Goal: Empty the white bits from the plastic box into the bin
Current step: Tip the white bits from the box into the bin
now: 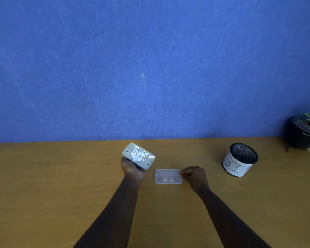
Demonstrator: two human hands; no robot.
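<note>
My left hand (132, 167) holds a clear plastic box (128, 151) from below, lifted a little above the wooden table and tilted toward me. Several white bits (139, 154) lie heaped inside the lidless box. The box's clear lid (167, 177) lies flat on the table just right of that hand. My right hand (193, 175) pinches the lid's right edge with its fingertips. The bin (240, 160), a black mesh cup wrapped in white paper marked "BIN", stands upright at the right, well apart from both hands.
The wooden table (61, 185) runs up to a blue wall (150, 68). A dark pot with a green plant (304, 133) stands at the far right, behind the bin.
</note>
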